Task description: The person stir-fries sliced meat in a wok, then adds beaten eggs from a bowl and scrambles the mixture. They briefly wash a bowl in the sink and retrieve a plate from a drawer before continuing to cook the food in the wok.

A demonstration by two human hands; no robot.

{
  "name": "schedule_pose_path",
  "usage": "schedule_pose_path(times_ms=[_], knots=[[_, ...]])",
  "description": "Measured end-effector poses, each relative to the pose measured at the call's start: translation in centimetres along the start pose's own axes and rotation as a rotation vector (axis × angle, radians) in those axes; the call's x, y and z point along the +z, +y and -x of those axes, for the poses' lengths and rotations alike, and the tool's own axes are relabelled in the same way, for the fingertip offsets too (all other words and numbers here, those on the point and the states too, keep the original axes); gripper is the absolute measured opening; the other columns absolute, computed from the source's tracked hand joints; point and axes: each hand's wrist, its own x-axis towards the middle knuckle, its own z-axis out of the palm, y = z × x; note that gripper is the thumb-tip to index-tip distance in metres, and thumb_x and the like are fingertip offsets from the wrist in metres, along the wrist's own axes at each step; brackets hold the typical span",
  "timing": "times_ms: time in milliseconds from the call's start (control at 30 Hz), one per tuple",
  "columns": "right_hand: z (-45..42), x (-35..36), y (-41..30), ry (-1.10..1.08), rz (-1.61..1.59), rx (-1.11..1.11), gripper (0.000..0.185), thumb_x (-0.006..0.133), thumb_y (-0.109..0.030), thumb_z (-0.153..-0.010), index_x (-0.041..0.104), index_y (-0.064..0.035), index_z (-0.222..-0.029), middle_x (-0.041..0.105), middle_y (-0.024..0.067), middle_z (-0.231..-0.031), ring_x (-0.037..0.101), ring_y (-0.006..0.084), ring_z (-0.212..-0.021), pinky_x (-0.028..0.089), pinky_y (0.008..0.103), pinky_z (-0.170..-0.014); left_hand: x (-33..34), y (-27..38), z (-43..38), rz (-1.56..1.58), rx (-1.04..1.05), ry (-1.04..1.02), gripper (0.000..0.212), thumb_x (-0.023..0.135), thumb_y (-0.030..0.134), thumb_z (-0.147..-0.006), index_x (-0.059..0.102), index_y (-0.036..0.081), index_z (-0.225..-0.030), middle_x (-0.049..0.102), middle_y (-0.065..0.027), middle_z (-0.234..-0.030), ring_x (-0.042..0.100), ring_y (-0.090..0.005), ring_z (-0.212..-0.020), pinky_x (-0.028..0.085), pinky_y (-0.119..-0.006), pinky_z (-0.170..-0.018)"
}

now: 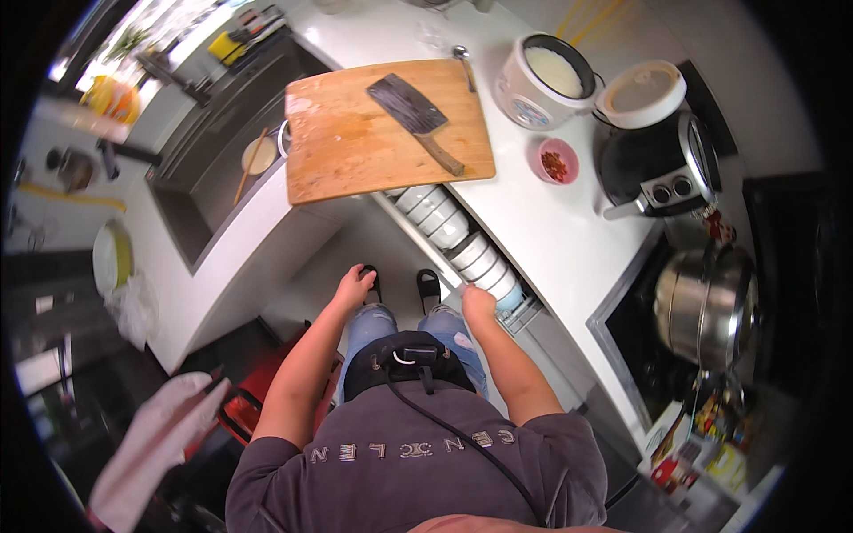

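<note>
My right hand is closed on the front edge of a pulled-out drawer below the right-hand counter. Inside the drawer, white bowls stand on edge in a wire rack, with a light blue bowl at the near end. My left hand hangs over the floor in front of my legs, holding nothing, its fingers loosely apart. Beyond both hands a wooden cutting board bridges the counter corner and overhangs the drawer's far end. On it lies a cleaver with a wooden handle.
A sink to the left holds a bowl with a chopstick across it. On the right counter stand a rice cooker with rice, a pink bowl of chopped red food and a black air fryer. A steel pot sits on the stove.
</note>
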Motion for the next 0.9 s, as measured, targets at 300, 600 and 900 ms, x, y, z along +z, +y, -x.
schedule_pose_path(times_ms=[300,600,900], knots=[[5.3,0.9,-6.7,-0.168,-0.009,0.097,0.028,0.062,-0.033,-0.078,0.063,-0.0058,-0.085,0.066,0.0105,-0.069,0.066,0.0269,-0.065,0.051,0.0391,-0.056,-0.3,2.8,-7.7,0.11,-0.322,-0.31,0.056,0.047,0.043,-0.091,0.042,-0.003,-0.122,0.062,-0.0141,-0.104,0.063,-0.0218,-0.089,0.05,-0.035,-0.072],[-10.4,-3.5,-8.1,-0.099,-0.651,0.307,0.069,0.055,-0.048,-0.082,0.041,0.0035,-0.127,0.064,0.0243,-0.087,0.066,0.0284,-0.064,0.052,0.0386,-0.064,-1.8,-4.7,-9.1,-0.045,-0.161,-0.326,0.039,0.048,0.029,-0.093,0.061,-0.007,-0.089,0.066,-0.0126,-0.071,0.066,-0.0196,-0.061,0.05,-0.029,-0.05],[-28.8,-1.8,-11.3,-0.127,-1.29,0.469,0.057,0.052,-0.039,-0.086,0.036,-0.0073,-0.13,0.064,0.0097,-0.091,0.063,0.0201,-0.058,0.047,0.0317,-0.039,-2.8,-4.3,-6.9,0.086,-0.207,-0.246,0.042,0.048,0.028,-0.094,0.058,-0.011,-0.085,0.066,-0.0165,-0.076,0.067,-0.022,-0.067,0.054,-0.03,-0.063]])
